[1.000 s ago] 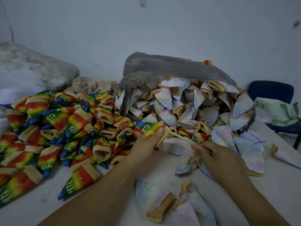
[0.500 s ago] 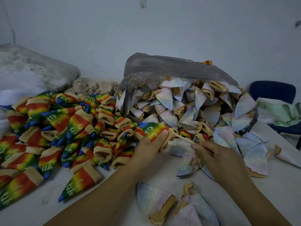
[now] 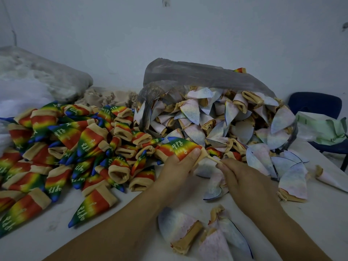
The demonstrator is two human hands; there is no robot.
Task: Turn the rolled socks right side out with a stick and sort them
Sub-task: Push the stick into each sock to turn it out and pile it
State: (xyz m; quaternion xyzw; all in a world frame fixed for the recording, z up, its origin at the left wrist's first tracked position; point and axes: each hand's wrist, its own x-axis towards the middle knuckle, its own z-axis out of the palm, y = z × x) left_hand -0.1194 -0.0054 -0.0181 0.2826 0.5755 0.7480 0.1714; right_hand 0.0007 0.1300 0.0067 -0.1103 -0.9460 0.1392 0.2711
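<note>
Left hand [image 3: 177, 166] pinches a rainbow sock [image 3: 181, 147]; right hand [image 3: 243, 178] grips the stick [image 3: 213, 159]. Turned pile [image 3: 75, 144] lies left; many pale socks [image 3: 226, 119] await turning, right.

**"Happy" on the rainbow socks, nothing else legible**

White script on the green band of the rainbow socks [image 3: 62, 147], left pile. Most of it lies upside down or sideways to the cam.
- Front sock [image 3: 92, 206]: "APPY" inverted, 1st letter lost near the blue tip.
- Far-left sock [image 3: 9, 221]: "APPY", same way.
- Back-row sock [image 3: 107, 110]: "appy", inverted.
- Held sock [image 3: 180, 147] in left hand [image 3: 177, 166]: same word, upside down, only partly legible.

Green packet [image 3: 323, 127], far right: small dark print along the lower edge, too small to read.
</note>
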